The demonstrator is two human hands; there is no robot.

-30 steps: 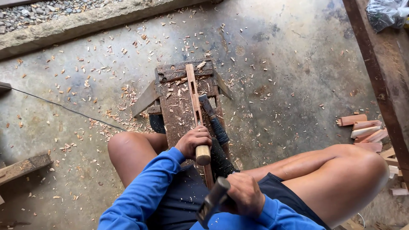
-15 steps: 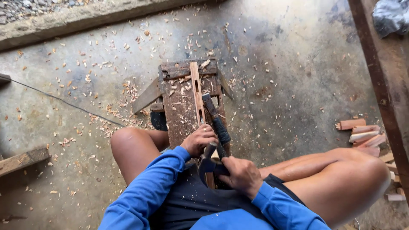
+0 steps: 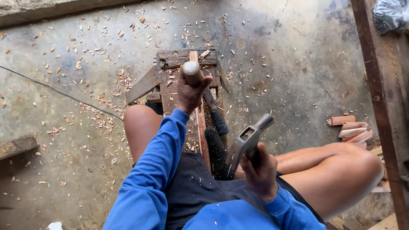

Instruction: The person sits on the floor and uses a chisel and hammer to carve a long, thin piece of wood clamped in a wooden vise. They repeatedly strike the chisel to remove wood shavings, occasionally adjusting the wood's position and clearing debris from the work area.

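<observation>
A short round wooden peg [image 3: 191, 73] is gripped in the left hand [image 3: 189, 91], the fingers being wrapped around its lower part so that its pale rounded end stands out above the fist. The peg is held above a small, worn wooden bench [image 3: 170, 81], on which a long narrow wooden strip [image 3: 200, 123] is laid lengthwise. A claw hammer [image 3: 247, 142] is clasped in the right hand [image 3: 260, 170], the fist being closed on the handle just below the metal head, which is raised and tilted up toward the right. The hammer is kept well apart from the peg, nearer the body and over the lap. The bench is straddled by bare knees, and wood shavings [image 3: 106, 98] are scattered across the concrete floor [image 3: 281, 55]. Cut reddish wooden blocks [image 3: 351, 130] are stacked at the right, beside a dark timber post [image 3: 379, 85].
</observation>
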